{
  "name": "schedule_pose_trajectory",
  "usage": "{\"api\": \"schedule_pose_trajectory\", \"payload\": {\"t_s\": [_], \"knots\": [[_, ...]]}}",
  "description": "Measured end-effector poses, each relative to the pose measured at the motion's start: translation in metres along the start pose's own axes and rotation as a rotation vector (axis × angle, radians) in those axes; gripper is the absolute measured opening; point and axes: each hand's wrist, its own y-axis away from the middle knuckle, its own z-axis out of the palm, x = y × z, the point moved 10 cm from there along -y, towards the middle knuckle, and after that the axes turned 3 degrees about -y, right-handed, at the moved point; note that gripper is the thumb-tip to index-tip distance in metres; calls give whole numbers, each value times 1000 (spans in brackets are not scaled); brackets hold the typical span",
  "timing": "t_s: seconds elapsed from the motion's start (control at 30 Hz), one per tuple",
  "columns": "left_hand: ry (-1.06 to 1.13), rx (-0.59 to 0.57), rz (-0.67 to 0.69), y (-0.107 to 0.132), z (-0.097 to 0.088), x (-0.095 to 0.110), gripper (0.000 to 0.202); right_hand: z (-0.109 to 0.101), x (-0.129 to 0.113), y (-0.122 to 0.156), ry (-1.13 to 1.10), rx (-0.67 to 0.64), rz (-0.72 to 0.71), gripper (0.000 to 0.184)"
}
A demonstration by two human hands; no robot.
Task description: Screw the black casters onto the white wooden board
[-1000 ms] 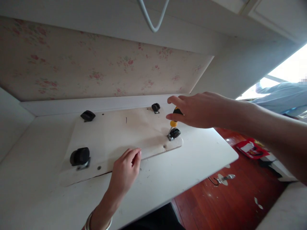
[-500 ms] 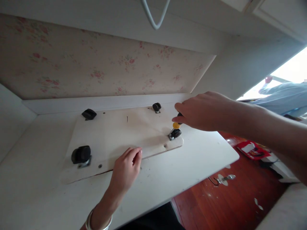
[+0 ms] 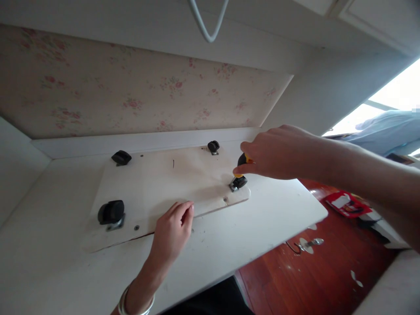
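A white board (image 3: 164, 183) lies flat on the white desk, with black caster wheels near its corners. My right hand (image 3: 275, 153) is wrapped round a yellow-and-black screwdriver (image 3: 242, 160), its shaft slanting down to the metal plate of the near right caster (image 3: 240, 181). At the board's front edge rests my left hand (image 3: 173, 225), fingers curled; whether anything is inside them is hidden. The near left caster (image 3: 111, 212), far left caster (image 3: 121, 157) and far right caster (image 3: 213, 146) stand on the board with wheels up.
The white desk (image 3: 262, 214) ends at a rounded right corner above a red-brown floor (image 3: 295, 280). Behind is a floral wall panel (image 3: 147, 92). A white cable loop (image 3: 210, 37) hangs overhead. A red package (image 3: 348, 204) and a metal-and-white fitting (image 3: 306, 245) lie on the floor.
My right hand has shifted its grip on the screwdriver, fingers opening a little so more of the handle shows. My left hand stays where it was.
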Motion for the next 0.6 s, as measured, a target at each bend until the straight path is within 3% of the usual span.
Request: {"api": "schedule_pose_trajectory", "payload": {"t_s": [0.07, 0.27, 0.47, 0.6], "knots": [[-8, 5, 2, 0, 0, 0, 22, 3, 2, 1, 54, -37, 28, 55], [-62, -26, 18, 0, 5, 2, 20, 6, -11, 4, 53, -73, -87, 34], [-123, -1, 17, -1, 6, 1, 21, 1, -2, -5, 179, 9, 7, 59], [-129, -10, 13, -3, 6, 3, 21, 10, -2, 0, 22, -141, -22, 38]]}}
